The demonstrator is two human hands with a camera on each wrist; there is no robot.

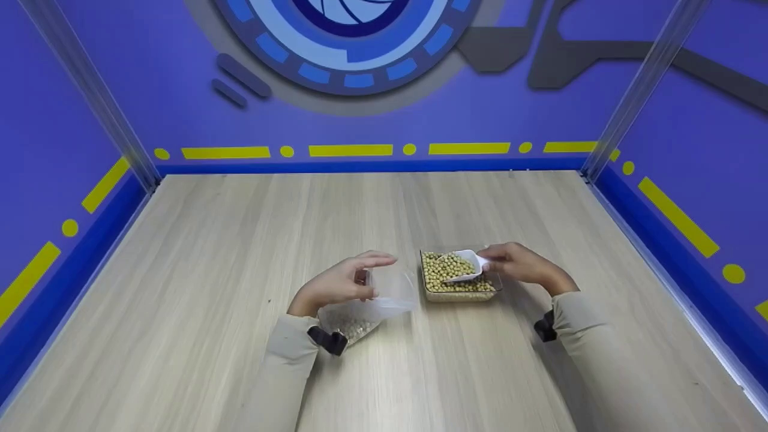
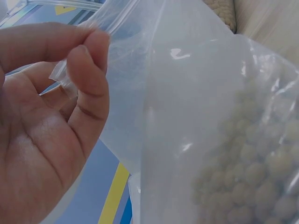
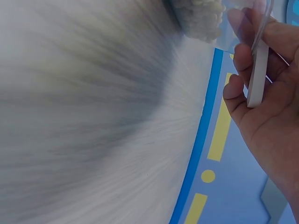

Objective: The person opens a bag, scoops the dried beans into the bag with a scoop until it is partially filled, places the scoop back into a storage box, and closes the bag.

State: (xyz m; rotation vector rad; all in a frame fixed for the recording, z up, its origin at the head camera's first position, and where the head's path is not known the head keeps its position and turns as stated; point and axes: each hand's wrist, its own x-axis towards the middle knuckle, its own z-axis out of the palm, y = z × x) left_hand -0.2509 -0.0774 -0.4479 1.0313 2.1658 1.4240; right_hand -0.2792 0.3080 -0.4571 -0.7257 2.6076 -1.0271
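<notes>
My left hand [image 1: 339,280] pinches the top edge of a clear zip bag [image 1: 393,289] between thumb and fingers. Round pale beans [image 2: 261,182] lie in the bottom of the bag, seen through its plastic in the left wrist view. To the right, my right hand [image 1: 521,264] grips the handle [image 3: 258,77] of a white scoop [image 1: 473,264]. The scoop's bowl lies among the yellow-green beans [image 1: 441,277] in a clear rectangular container [image 1: 461,297], with beans in the scoop as well. The fingers of that hand are at the container's right rim.
Both hands work over a light wood table [image 1: 384,210]. Blue panels [image 1: 372,129] with yellow markings stand along its back and both sides. The bag's mouth is close to the container's left wall. A black camera strap [image 1: 329,341] sits on the left wrist.
</notes>
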